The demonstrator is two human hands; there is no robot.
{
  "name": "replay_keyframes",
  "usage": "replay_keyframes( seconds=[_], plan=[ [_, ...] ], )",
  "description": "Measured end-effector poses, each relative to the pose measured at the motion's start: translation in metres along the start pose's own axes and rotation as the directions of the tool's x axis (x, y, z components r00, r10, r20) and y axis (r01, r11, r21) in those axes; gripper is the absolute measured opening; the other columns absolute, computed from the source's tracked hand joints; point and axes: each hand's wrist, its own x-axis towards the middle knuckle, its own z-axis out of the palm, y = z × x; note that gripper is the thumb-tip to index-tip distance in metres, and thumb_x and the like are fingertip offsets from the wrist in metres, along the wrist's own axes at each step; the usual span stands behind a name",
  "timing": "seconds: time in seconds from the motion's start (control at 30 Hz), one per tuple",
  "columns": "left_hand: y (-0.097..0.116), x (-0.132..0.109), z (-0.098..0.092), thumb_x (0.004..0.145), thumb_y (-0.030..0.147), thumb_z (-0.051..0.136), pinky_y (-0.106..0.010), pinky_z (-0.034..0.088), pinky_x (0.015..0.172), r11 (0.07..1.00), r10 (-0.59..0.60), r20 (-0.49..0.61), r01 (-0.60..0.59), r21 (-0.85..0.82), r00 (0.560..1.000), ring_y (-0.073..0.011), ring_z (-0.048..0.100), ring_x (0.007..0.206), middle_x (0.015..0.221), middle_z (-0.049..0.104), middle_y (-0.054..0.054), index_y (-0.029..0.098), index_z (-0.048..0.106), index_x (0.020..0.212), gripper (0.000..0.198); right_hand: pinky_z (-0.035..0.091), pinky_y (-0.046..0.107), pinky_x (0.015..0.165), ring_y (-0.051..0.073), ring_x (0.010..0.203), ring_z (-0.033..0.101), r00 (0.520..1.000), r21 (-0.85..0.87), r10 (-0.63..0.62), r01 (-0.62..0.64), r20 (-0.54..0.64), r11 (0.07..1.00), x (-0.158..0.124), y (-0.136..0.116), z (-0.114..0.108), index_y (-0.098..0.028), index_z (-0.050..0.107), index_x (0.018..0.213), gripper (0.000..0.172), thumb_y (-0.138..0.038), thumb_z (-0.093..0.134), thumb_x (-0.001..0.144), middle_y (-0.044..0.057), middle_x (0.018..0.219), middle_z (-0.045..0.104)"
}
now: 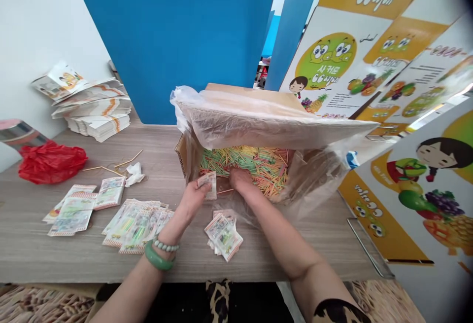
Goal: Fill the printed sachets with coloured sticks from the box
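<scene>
Printed packets (136, 224) lie fanned at lower left, kept within reach; at centre the left hand (192, 197) pinches a small sachet (207, 185) upright, while the right hand (240, 179) curls into coloured sticks (254, 162) inside a plastic-lined carton (258, 116).

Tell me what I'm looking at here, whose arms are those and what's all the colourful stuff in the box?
The picture comes from a camera worn on a person's head, looking down, so the two arms are that person's own. The left hand, with green bracelets on its wrist, holds a small printed packet. The right hand reaches into a cardboard box lined with clear plastic and full of thin colourful sticks. On the wooden table lie more packets: one pile near the hands and rows at the left. Further back are a red plastic bag and a stack of paper wrappers.
</scene>
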Motion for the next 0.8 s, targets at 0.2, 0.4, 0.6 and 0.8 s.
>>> replay_keyframes(
  seconds=[0.2, 0.4, 0.6, 0.8],
  plan=[
    [0.005, -0.019, 0.001, 0.061, 0.035, 0.083, -0.031, 0.051, 0.077, 0.996, -0.086, 0.059, 0.088, -0.032, 0.995, -0.0237, 0.068, 0.082, 0.089, 0.077, -0.008, 0.015, 0.077, 0.091, 0.038, 0.047, 0.03, 0.092, 0.023, 0.11, 0.064, 0.994, 0.075, -0.032, 0.04, -0.105, 0.996, -0.015, 0.03, -0.009, -0.021, 0.063, 0.125, 0.036, -0.029, 0.042, 0.097, 0.009, 0.122, 0.069],
    [0.011, 0.016, 0.035, 0.068, 0.037, 0.078, -0.032, 0.052, 0.086, 0.975, 0.105, 0.069, -0.089, -0.205, 0.992, -0.0212, 0.067, 0.092, 0.104, 0.075, -0.007, 0.017, 0.072, 0.109, 0.046, 0.046, 0.03, 0.097, 0.019, 0.112, 0.059, 0.953, 0.306, -0.201, 0.265, -0.226, 0.915, -0.027, 0.029, 0.004, -0.02, 0.059, 0.126, 0.039, -0.021, 0.035, 0.095, 0.008, 0.125, 0.065],
    [0.0, 0.054, 0.065, 0.077, 0.027, 0.068, -0.036, 0.047, 0.1, 0.959, 0.282, 0.101, -0.283, -0.006, 0.954, -0.024, 0.066, 0.104, 0.109, 0.075, -0.008, 0.018, 0.075, 0.099, 0.025, 0.045, 0.033, 0.098, 0.02, 0.112, 0.06, 0.947, 0.338, -0.215, 0.289, -0.238, 0.896, -0.021, 0.021, 0.02, -0.015, 0.053, 0.129, 0.044, -0.014, 0.036, 0.089, 0.014, 0.126, 0.064],
    [-0.023, 0.046, 0.07, 0.079, 0.023, 0.066, -0.039, 0.044, 0.106, 0.965, 0.252, 0.053, -0.255, 0.055, 0.966, -0.0259, 0.066, 0.11, 0.112, 0.075, -0.008, 0.02, 0.075, 0.104, 0.027, 0.044, 0.03, 0.1, 0.018, 0.112, 0.06, 0.95, 0.455, -0.21, 0.297, -0.232, 0.839, -0.013, 0.02, 0.033, -0.015, 0.055, 0.129, 0.043, -0.016, 0.038, 0.089, 0.013, 0.126, 0.065]
  ],
)
